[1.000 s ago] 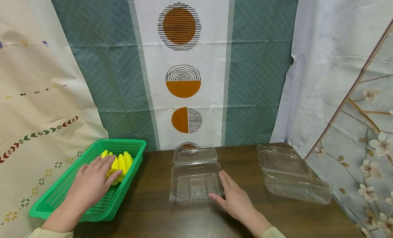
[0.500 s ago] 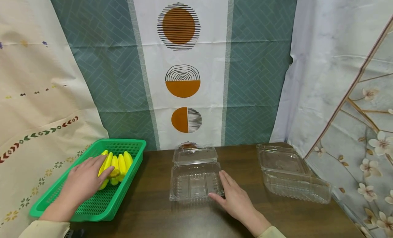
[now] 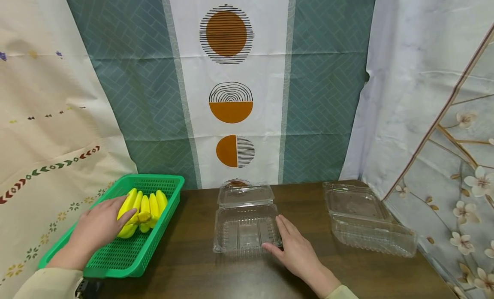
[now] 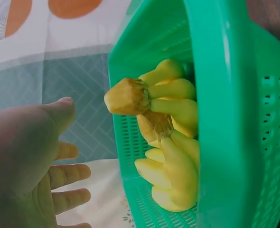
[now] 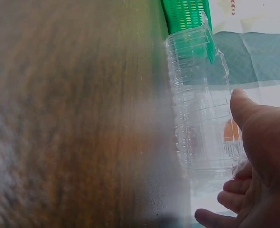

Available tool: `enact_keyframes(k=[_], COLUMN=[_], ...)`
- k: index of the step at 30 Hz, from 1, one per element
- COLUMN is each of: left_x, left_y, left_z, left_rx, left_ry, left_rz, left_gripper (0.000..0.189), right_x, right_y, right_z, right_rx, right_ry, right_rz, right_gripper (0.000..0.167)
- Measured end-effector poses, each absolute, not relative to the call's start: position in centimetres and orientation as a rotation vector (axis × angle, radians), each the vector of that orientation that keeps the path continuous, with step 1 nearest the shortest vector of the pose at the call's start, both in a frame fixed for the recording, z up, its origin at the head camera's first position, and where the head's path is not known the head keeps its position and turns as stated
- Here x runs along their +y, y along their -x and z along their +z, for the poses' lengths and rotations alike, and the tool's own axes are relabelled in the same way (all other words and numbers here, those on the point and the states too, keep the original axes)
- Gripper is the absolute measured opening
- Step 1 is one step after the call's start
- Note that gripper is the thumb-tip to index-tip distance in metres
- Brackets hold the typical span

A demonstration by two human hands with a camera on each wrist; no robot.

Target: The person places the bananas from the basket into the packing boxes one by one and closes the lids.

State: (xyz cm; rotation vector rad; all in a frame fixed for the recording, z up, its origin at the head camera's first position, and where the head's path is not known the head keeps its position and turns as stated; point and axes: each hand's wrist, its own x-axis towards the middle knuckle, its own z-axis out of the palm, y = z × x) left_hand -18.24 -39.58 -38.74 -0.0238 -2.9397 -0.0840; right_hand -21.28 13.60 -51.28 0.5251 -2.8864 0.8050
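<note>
My left hand hovers over the left side of a green perforated basket. Its fingers are loosely extended, and the left wrist view shows them apart from the bananas. Bunches of yellow bananas lie in the basket, their brown stems toward that hand. At the table's middle stands a clear plastic clamshell container, its lid folded back. My right hand rests against its right side with straight fingers, the thumb at the rim near the front corner. Nothing is inside the container.
A second clear clamshell stands with its lid raised at the right of the brown wooden table. Patterned cloth hangs close behind the table and along both sides. A black wrist device sits at the left sleeve.
My left hand has drawn back left and toward me from over the bananas, uncovering more of them. The left bunch now shows fully beside the other. The right hand and containers have stayed put.
</note>
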Motion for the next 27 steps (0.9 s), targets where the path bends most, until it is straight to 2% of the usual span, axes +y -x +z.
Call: enact_keyframes(k=[6, 27], left_x=[-40.9, -42.6], left_y=[19.5, 22.0], left_z=[-38.9, -38.9], left_rx=[-3.015, -3.176], left_ry=[-0.019, -0.04], left_rz=[-0.162, -0.338], left_gripper=[0.085, 0.084], right_x=[13.6, 13.6], right_y=[21.2, 21.2], right_z=[-51.2, -51.2], right_rx=[-2.88, -2.89], right_ry=[-0.526, -0.529], right_rz=[0.805, 0.811], right_gripper=[0.098, 0.098])
